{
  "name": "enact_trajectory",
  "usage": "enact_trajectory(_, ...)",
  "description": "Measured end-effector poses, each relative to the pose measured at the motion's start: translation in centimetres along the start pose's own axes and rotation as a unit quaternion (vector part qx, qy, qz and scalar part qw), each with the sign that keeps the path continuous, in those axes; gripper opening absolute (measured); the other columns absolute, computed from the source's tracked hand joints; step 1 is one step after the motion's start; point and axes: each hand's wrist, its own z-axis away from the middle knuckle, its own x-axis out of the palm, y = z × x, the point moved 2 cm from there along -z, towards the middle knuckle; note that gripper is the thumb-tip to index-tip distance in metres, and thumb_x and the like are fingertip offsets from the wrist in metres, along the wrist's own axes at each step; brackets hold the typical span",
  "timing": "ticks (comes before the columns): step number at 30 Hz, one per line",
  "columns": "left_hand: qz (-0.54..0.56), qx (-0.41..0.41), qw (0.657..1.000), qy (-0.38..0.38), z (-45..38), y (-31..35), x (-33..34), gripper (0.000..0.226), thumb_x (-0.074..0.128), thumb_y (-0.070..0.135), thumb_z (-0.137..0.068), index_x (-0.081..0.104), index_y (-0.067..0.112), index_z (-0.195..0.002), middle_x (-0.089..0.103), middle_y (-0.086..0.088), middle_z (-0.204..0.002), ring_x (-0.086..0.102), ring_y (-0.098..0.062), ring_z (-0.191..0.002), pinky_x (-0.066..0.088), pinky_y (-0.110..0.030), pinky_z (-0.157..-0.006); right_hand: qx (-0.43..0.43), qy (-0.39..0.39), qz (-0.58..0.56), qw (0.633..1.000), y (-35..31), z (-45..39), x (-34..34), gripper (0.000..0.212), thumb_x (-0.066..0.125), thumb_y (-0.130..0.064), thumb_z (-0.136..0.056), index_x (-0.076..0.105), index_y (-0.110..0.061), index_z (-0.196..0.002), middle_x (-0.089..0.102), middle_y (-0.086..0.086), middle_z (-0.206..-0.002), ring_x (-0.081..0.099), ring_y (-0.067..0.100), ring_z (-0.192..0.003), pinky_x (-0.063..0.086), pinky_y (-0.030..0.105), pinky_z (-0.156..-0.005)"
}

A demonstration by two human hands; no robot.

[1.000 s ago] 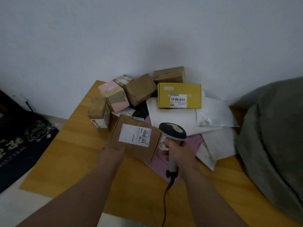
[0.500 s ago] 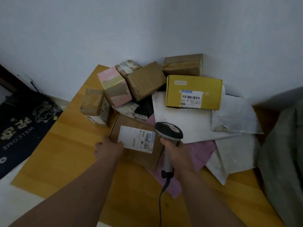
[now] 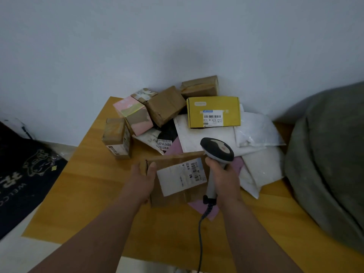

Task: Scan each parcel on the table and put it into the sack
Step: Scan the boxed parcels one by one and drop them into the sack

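Both hands work together: the left hand (image 3: pixel 142 179) grips the brown cardboard parcel (image 3: pixel 175 178) by its left edge, tilting its white label up, while the right hand (image 3: pixel 224 177) clenches the grey handheld scanner (image 3: pixel 216 149) just right of the barcode, likely ready to read it. Grey-green sack (image 3: pixel 331 154) waits at far right.

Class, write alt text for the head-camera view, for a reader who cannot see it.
A left hand holds a labelled brown box beside a scanner gripped in the right hand. More parcels are piled on the wooden table behind, a grey sack at right.
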Motion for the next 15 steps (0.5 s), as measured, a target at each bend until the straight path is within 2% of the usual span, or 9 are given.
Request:
enact_trajectory(2, 0.006, 0.016, 0.998, -0.057, 1.9, 0.2, -0.5, 0.068, 0.043, 0.058, -0.094, 0.01, 0.041, -0.151, 0.041, -0.009, -0.143, 0.056, -0.037, -0.108, 0.054, -0.037, -0.062, -0.023, 0.012, -0.016, 1.0, -0.7, 1.7, -0.5, 0.013, 0.067, -0.028, -0.092, 0.059, -0.029, -0.082, 0.066, -0.004, -0.085, 0.062, 0.012, -0.085, 0.048, 0.032, -0.075)
enact_trajectory(4, 0.011, 0.028, 0.994, -0.103, 3.7, 0.2, -1.1, 0.058, 0.048, 0.05, -0.096, 0.019, 0.043, -0.146, 0.048, -0.006, -0.125, 0.062, -0.033, -0.094, 0.057, -0.037, -0.059, -0.04, 0.024, -0.019, 0.999, -1.2, 3.5, -0.8, 0.012, 0.066, -0.028, -0.093, 0.06, -0.027, -0.082, 0.067, -0.003, -0.086, 0.063, 0.013, -0.087, 0.049, 0.034, -0.077)
enact_trajectory(6, 0.019, 0.031, 0.99, -0.134, 5.1, -0.1, -2.0, 0.045, 0.056, 0.041, -0.096, 0.036, 0.035, -0.136, 0.054, -0.003, -0.113, 0.065, -0.031, -0.089, 0.059, -0.039, -0.061, -0.048, 0.034, -0.02, 0.998, -1.2, 5.3, -1.1, 0.013, 0.064, -0.03, -0.093, 0.059, -0.026, -0.082, 0.068, -0.002, -0.087, 0.064, 0.015, -0.087, 0.051, 0.035, -0.076)
enact_trajectory(9, 0.019, 0.034, 0.984, -0.176, 6.7, -0.8, -3.2, 0.032, 0.066, 0.02, -0.092, 0.056, 0.016, -0.123, 0.062, -0.008, -0.108, 0.063, -0.026, -0.093, 0.06, -0.038, -0.067, -0.053, 0.057, -0.052, 0.996, -1.2, 7.9, -1.3, 0.015, 0.065, -0.033, -0.093, 0.059, -0.025, -0.082, 0.068, 0.001, -0.083, 0.066, 0.019, -0.082, 0.052, 0.034, -0.071)
enact_trajectory(11, -0.003, 0.052, 0.98, -0.189, 7.8, -1.0, -3.7, 0.026, 0.065, 0.014, -0.092, 0.059, 0.016, -0.117, 0.063, -0.009, -0.105, 0.063, -0.024, -0.088, 0.059, -0.034, -0.065, -0.054, 0.069, -0.064, 0.994, -0.8, 9.2, -1.2, 0.014, 0.066, -0.034, -0.091, 0.059, -0.026, -0.083, 0.069, 0.002, -0.085, 0.067, 0.021, -0.084, 0.055, 0.037, -0.076)
enact_trajectory(13, -0.003, 0.068, 0.981, -0.18, 8.8, -1.4, -3.9, 0.025, 0.063, 0.011, -0.093, 0.058, 0.018, -0.116, 0.063, -0.01, -0.103, 0.064, -0.024, -0.084, 0.059, -0.033, -0.065, -0.07, 0.1, -0.073, 0.99, -0.8, 10.7, -1.1, 0.016, 0.07, -0.039, -0.086, 0.06, -0.028, -0.088, 0.068, 0.005, -0.095, 0.066, 0.023, -0.093, 0.055, 0.041, -0.082)
enact_trajectory(15, 0.031, 0.074, 0.984, -0.157, 9.3, -1.9, -4.0, 0.028, 0.062, 0.011, -0.093, 0.057, 0.018, -0.121, 0.063, -0.012, -0.104, 0.066, -0.027, -0.086, 0.06, -0.035, -0.067, -0.089, 0.128, -0.072, 0.985, -0.8, 11.7, -1.5, 0.031, 0.072, -0.051, -0.075, 0.061, -0.027, -0.092, 0.066, 0.005, -0.103, 0.063, 0.024, -0.101, 0.053, 0.046, -0.09)
